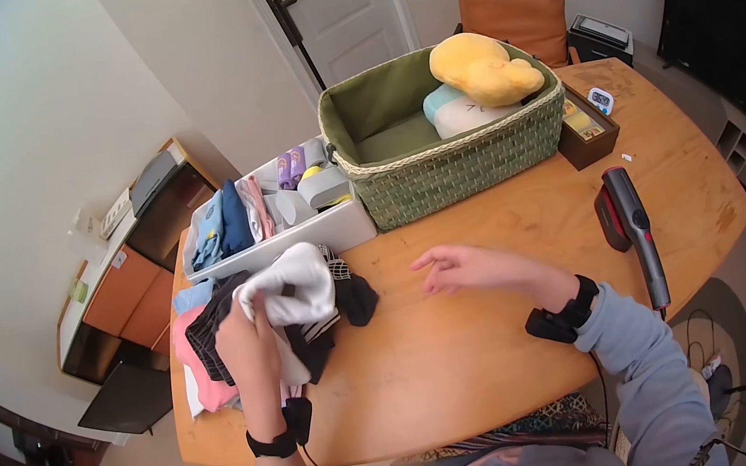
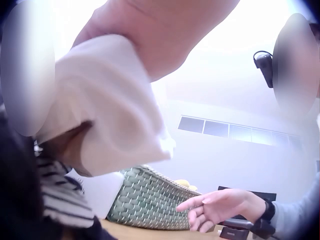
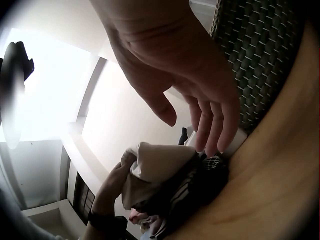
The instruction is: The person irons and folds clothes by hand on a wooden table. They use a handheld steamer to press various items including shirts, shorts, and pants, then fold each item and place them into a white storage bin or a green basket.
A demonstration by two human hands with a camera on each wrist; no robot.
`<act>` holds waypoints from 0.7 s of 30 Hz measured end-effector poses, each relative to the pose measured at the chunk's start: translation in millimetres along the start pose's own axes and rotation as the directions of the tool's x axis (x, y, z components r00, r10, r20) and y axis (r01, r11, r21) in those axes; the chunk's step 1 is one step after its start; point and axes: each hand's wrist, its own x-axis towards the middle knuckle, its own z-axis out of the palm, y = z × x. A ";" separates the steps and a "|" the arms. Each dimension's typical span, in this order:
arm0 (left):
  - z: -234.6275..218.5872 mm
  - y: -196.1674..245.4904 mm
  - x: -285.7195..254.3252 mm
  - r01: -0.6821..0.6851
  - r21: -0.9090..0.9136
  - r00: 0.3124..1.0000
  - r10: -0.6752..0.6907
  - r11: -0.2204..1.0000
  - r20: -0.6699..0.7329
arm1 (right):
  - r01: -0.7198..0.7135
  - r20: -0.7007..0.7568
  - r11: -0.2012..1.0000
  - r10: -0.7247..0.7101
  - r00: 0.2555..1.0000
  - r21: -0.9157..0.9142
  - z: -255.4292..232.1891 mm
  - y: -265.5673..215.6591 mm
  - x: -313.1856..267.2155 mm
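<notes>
My left hand (image 1: 248, 346) grips a white cloth garment (image 1: 301, 279) and holds it up over a heap of clothes on the table. In the left wrist view the white garment (image 2: 117, 107) hangs in loose folds below the hand. The heap holds a pink piece (image 1: 194, 353), dark striped pieces (image 1: 208, 337) and a black piece (image 1: 360, 300). My right hand (image 1: 464, 270) hovers over the table in front of the green basket, fingers loosely bent and holding nothing. From the right wrist view, the right hand (image 3: 192, 95) is apart from the heap.
A white bin (image 1: 335, 231) with folded clothes and rolled items stands behind the heap. Beside it is a green woven basket (image 1: 461, 178) with plush toys (image 1: 479, 70). To the right are a brown box (image 1: 604, 143) and a black-and-red handheld appliance (image 1: 634, 225) with a cord.
</notes>
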 end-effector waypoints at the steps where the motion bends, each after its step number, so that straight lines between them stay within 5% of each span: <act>1: -5.6 14.6 1.6 0.003 -0.154 0.997 -0.015 0.988 -0.077 | 0.001 -0.001 1.000 -0.001 1.000 0.003 10.0 -6.1 -6.8; 2: -11.5 28.7 1.7 -0.007 -0.306 0.988 -0.041 0.952 -0.150 | 0.112 -0.059 0.985 -0.121 0.991 -0.131 26.2 -14.6 -15.9; 4: -21.2 54.0 -6.5 0.074 -0.589 0.978 0.057 0.805 0.201 | 0.209 -0.102 0.940 -0.243 0.965 -0.269 51.1 -38.9 -31.2; 5: -23.4 66.7 -13.3 0.180 -0.684 0.904 0.155 0.707 0.398 | 0.291 -0.129 0.941 -0.315 0.940 -0.171 61.0 -50.8 -37.5; 7: -38.6 101.8 -24.4 0.122 -0.665 0.703 0.409 0.737 0.582 | 0.368 -0.166 0.927 -0.376 0.912 -0.074 64.1 -58.7 -48.4; 8: -27.7 102.1 -29.1 -0.021 -0.709 0.667 0.538 0.705 0.515 | 0.388 -0.172 0.918 -0.371 0.912 0.078 61.3 -60.0 -52.7; 9: -22.7 98.5 -30.9 -0.020 -0.711 0.662 0.542 0.703 0.517 | 0.402 -0.180 0.887 -0.368 0.912 0.228 59.2 -59.7 -56.3; 11: -17.6 85.1 -32.3 -0.011 -0.754 0.654 0.575 0.657 0.491 | 0.461 -0.284 0.867 -0.401 0.871 0.191 48.6 -40.5 -61.9; 13: -13.5 61.6 -46.5 0.406 -0.855 0.778 0.369 0.323 0.509 | 0.345 -0.199 0.908 -0.302 0.932 0.237 24.7 -29.1 -72.9; 15: -5.4 54.6 -49.7 0.419 -0.906 0.871 0.257 0.054 0.419 | 0.398 -0.343 0.907 -0.332 0.878 0.139 9.9 -17.9 -78.3; 16: 2.4 42.0 -41.7 0.424 -0.904 0.868 0.261 0.052 0.422 | 0.433 -0.465 0.901 -0.370 0.804 0.031 2.1 -11.8 -80.2; 18: 24.7 12.1 -18.6 0.485 -0.570 0.724 0.062 0.664 0.687 | 0.389 -0.528 0.921 -0.326 0.784 0.009 -21.6 9.2 -80.6; 19: 33.8 12.9 -14.6 -0.044 -0.041 0.857 0.059 0.998 0.511 | 0.349 -0.584 0.937 -0.290 0.758 -0.012 -27.9 11.8 -82.1; 21: 55.7 2.5 -28.8 -0.278 0.302 0.960 0.253 0.912 0.120 | 0.326 -0.603 0.938 -0.193 0.774 0.117 -28.0 12.1 -87.5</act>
